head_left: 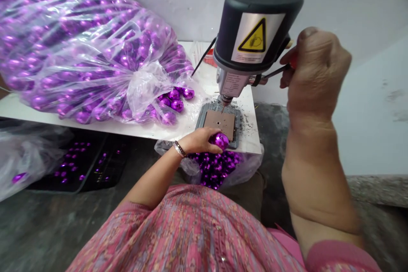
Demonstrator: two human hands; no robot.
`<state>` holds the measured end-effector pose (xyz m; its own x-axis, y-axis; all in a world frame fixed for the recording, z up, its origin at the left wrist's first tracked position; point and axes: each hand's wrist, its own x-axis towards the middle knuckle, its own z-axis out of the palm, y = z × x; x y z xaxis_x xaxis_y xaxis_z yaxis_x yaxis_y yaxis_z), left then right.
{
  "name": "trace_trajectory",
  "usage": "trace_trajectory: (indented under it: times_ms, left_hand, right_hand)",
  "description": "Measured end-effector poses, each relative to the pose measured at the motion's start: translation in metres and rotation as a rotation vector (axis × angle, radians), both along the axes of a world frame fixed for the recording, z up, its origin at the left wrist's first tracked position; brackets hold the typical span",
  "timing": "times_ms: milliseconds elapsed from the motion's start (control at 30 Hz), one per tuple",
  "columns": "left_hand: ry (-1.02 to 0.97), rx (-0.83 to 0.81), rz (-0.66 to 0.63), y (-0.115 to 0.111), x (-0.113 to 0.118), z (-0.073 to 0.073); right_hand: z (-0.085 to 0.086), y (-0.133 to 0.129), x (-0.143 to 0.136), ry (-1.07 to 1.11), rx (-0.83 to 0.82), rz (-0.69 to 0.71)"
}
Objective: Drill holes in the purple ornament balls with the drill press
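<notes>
My left hand (204, 139) holds a shiny purple ball (220, 140) at the front edge of the drill press base (236, 129), just in front of a brown board (219, 120) with a small dark hole. Above the board, a thin drill bit (223, 109) points down from the black drill press (258, 21), which bears a yellow warning label. On the right, my right hand (314, 68) is wrapped round the red-tipped lever (293, 60) of the press.
A large clear bag (79, 51) full of purple balls covers the left of the white table (143, 131). Loose balls (177, 105) lie by its mouth. Below the front edge hangs an open bag of purple balls (216, 170). Dark shavings surround the press base.
</notes>
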<state>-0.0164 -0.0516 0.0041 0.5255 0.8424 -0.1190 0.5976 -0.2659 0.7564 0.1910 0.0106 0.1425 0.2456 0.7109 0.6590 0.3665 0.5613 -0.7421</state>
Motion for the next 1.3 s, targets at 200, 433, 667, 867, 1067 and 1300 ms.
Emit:
trace_trajectory:
  times_ms: [200,433,667,867,1067,1300]
  left_hand:
    - [0.140,0.154,0.306,0.019,-0.031,0.006]
    - [0.743,0.296,0.627,0.069,-0.077,0.017]
    - [0.579,0.298,0.634,0.066,-0.077,0.000]
    - [-0.561,-0.235,0.499,0.044,-0.062,0.002]
    - [-0.777,-0.506,0.495,0.036,-0.038,-0.008]
    - [-0.314,-0.136,0.371,0.045,-0.016,-0.009]
  right_hand:
    - [-0.006,-0.003,0.001,0.011,0.047,0.034]
    - [-0.008,-0.006,-0.002,0.029,0.048,0.021]
    - [-0.011,-0.009,-0.003,-0.005,0.090,0.023]
    - [-0.012,-0.007,-0.003,-0.014,0.141,0.035]
    - [-0.011,-0.010,-0.005,-0.004,0.122,0.026]
    - [-0.014,-0.013,-0.005,-0.028,0.105,-0.002]
